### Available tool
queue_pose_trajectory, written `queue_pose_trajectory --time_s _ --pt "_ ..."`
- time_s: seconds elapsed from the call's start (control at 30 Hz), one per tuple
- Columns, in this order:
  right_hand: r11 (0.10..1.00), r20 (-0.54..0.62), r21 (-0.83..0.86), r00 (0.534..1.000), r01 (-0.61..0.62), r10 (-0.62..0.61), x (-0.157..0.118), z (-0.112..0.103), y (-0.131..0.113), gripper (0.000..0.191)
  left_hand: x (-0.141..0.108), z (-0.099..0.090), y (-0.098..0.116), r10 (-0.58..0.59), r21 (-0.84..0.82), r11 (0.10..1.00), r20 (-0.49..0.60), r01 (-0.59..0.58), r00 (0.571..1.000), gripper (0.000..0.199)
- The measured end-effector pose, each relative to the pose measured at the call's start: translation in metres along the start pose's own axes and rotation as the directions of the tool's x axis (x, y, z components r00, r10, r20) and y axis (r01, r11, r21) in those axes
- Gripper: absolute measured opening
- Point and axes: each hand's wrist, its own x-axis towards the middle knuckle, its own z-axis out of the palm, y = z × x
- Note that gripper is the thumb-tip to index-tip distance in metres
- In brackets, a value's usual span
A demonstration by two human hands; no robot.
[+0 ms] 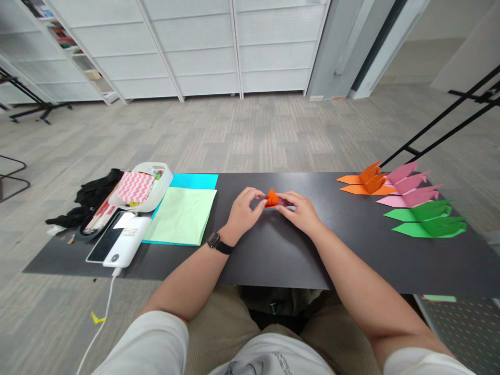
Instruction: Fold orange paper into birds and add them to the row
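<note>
A small piece of folded orange paper [272, 198] stands with its point up over the middle of the dark table. My left hand [247, 211] grips its left side between thumb and curled fingers. From the right, my right hand [299, 211] pinches the paper's other side, thumb below and forefinger above. Both hands are low over the table top; their fingertips partly hide the paper's lower edge. On the right of the table lie finished-looking folded paper figures with pointed ends: orange [365, 182], pink [410, 188] and green [429, 221].
Light green paper sheets [179, 216] lie over blue sheets [197, 181] left of my hands. Farther left are a white basket [166, 182], a tablet [106, 242], a white power bank [127, 242] with a cable [105, 307], and black cloth [96, 190]. The table [273, 250] ends close to my lap.
</note>
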Motion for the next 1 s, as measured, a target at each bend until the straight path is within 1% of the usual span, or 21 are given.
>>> queue_pose_trajectory --time_s 0.1,0.23,0.3,0.37,0.47,0.53,0.6,0.63,0.7,0.87,0.93,1.0 --pt "0.999 0.017 0.039 1.0 -0.022 0.021 -0.002 0.002 0.005 0.046 0.0 0.001 -0.002 0.005 0.004 1.0 0.019 -0.005 1.0 0.006" --pt "0.997 0.045 0.057 0.998 -0.053 0.051 -0.005 0.005 0.013 0.061 -0.001 0.001 -0.004 -0.005 0.005 1.0 0.059 0.005 0.998 0.011" --pt "0.996 0.063 0.065 0.996 -0.062 0.058 -0.006 0.006 0.015 0.062 -0.001 0.002 -0.006 -0.011 0.001 1.0 0.089 0.011 0.996 0.013" --pt "0.996 0.069 0.052 0.995 -0.072 0.068 -0.007 0.006 0.016 0.056 -0.002 0.003 -0.008 -0.019 -0.001 1.0 0.111 0.019 0.994 0.012" --pt "0.998 0.03 -0.013 0.997 -0.066 0.067 -0.006 0.004 0.014 0.048 -0.002 0.005 -0.01 -0.029 0.009 1.0 0.108 0.029 0.994 0.01" --pt "0.996 0.008 -0.088 1.0 -0.016 0.017 -0.005 0.001 0.011 0.049 -0.002 0.005 -0.011 -0.032 0.02 0.999 0.093 0.03 0.995 0.008" --pt "0.985 0.012 -0.165 0.999 0.053 -0.052 -0.004 -0.002 0.009 0.05 -0.002 0.005 -0.011 -0.029 0.031 0.999 0.085 0.026 0.996 0.008" --pt "0.977 0.021 -0.195 0.997 0.082 -0.08 -0.004 -0.003 0.008 0.049 -0.002 0.005 -0.01 -0.025 0.034 0.999 0.084 0.022 0.996 0.008" --pt "0.966 0.036 -0.23 0.993 0.115 -0.11 -0.002 -0.004 0.008 0.041 -0.002 0.004 -0.008 -0.011 0.039 0.999 0.09 0.007 0.996 0.007" --pt "0.947 0.05 -0.303 0.994 0.109 -0.099 -0.001 -0.001 0.018 0.011 -0.002 0.002 -0.005 0.042 0.022 0.999 0.165 -0.047 0.985 0.006" --pt "0.932 0.056 -0.35 0.995 0.098 -0.084 -0.001 -0.001 0.023 0.005 -0.002 0.003 -0.006 0.046 0.02 0.999 0.19 -0.05 0.981 0.007" --pt "0.92 0.063 -0.382 0.996 0.089 -0.07 -0.002 0.0 0.028 0.004 -0.002 0.005 -0.008 0.035 0.036 0.998 0.215 -0.044 0.976 0.012"
